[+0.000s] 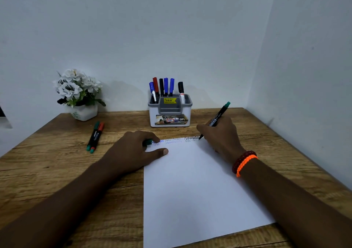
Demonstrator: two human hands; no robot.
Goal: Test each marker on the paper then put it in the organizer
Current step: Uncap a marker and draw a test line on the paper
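Observation:
My right hand (221, 135) grips a black marker with a green end (219, 116), its tip touching the top right of the white paper (190, 186) beside several zigzag test marks (177, 141). My left hand (137, 150) rests on the paper's top left corner, fingers curled round a green cap (147, 142). The white and grey organizer (170, 112) stands behind the paper and holds several blue, red and black markers (163, 88). A green marker (92, 135) and a red marker (97, 136) lie side by side on the desk to the left.
A white pot of white flowers (80, 95) stands at the back left of the wooden desk (57, 171). Walls close the desk at the back and right.

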